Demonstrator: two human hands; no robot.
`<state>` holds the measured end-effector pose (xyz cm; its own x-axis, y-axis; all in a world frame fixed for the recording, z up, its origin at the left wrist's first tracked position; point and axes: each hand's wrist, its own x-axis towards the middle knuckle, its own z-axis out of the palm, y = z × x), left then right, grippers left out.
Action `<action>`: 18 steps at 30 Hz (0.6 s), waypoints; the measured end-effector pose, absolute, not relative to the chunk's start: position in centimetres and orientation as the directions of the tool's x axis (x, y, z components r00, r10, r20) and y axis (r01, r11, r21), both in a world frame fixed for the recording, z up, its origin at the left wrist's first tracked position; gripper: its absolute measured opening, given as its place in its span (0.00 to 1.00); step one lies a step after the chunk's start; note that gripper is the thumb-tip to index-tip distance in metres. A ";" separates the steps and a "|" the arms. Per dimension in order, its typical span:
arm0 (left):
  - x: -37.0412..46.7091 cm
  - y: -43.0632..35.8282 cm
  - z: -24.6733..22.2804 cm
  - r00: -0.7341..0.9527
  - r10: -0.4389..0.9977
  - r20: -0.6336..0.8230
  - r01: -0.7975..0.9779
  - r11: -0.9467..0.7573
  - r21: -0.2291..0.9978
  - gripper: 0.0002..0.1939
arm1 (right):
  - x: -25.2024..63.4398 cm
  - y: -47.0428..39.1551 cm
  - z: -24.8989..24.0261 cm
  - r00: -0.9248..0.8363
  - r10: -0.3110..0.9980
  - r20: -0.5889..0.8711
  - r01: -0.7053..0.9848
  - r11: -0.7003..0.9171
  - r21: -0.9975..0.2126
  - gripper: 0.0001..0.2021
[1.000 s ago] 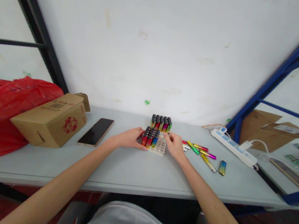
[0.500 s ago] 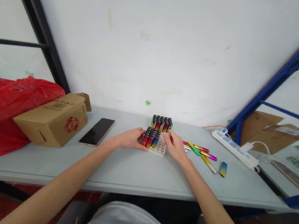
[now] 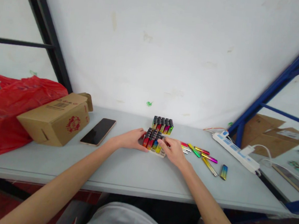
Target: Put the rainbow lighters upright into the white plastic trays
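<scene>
In the head view, several upright lighters with black tops [image 3: 151,135] stand in a pale pitted tray [image 3: 162,155]. My left hand [image 3: 133,139] grips the left side of this tray, its thumb at the front corner and its fingers behind. Over the right half of the tray is my right hand [image 3: 173,150], closed with thumb and fingers round a lighter whose body is mostly covered. A yellow lighter [image 3: 158,149] stands just beside the thumb. Right behind, a second block of upright lighters [image 3: 163,125] stands apart from the tray.
Loose coloured lighters [image 3: 205,156] lie to the right, with a blue-yellow one [image 3: 223,172] apart from them. A white power strip [image 3: 237,152] is farther right. On the left are a phone [image 3: 98,131], a cardboard box [image 3: 56,120] and a red plastic bag [image 3: 4,112].
My right hand has moved slightly left over the tray, and a yellow lighter now stands in a spot where bare pits showed. My left hand keeps its grip. The view has shifted slightly.
</scene>
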<state>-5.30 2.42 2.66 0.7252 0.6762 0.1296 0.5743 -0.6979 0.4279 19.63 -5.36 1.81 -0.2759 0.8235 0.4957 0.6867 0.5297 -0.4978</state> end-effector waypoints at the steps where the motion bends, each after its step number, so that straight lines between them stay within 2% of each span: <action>1: -5.3 2.4 2.6 0.726 0.675 0.129 0.573 -0.698 0.429 0.34 | 19.6 -5.3 1.7 -0.269 0.838 0.474 0.670 0.517 -0.533 0.28; 3: -5.3 2.5 2.6 0.726 0.675 0.129 0.574 -0.698 0.427 0.34 | 19.6 -5.2 1.5 -0.292 0.864 0.410 0.636 0.495 -0.592 0.27; 5: -5.3 2.5 2.5 0.725 0.676 0.129 0.577 -0.700 0.421 0.34 | 19.7 -5.1 1.4 -0.329 0.865 0.379 0.635 0.500 -0.589 0.26; 10: -5.4 2.7 2.3 0.722 0.681 0.124 0.585 -0.696 0.416 0.33 | 19.4 -5.0 1.4 -0.420 0.794 0.439 0.755 0.574 -0.316 0.25; 13: -5.4 2.8 2.3 0.714 0.688 0.128 0.586 -0.688 0.428 0.33 | 19.0 -5.1 1.6 -0.448 0.776 0.443 0.785 0.579 -0.221 0.23; 18: -5.4 2.6 2.6 0.714 0.690 0.119 0.576 -0.676 0.459 0.33 | 20.9 -4.8 2.4 -0.365 0.825 0.431 0.816 0.506 -0.280 0.27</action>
<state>-5.39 2.62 2.58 0.7142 0.6898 0.1187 0.5763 -0.6758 0.4595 20.88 -4.80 2.43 -0.3648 0.8255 0.4307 0.8156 0.5065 -0.2799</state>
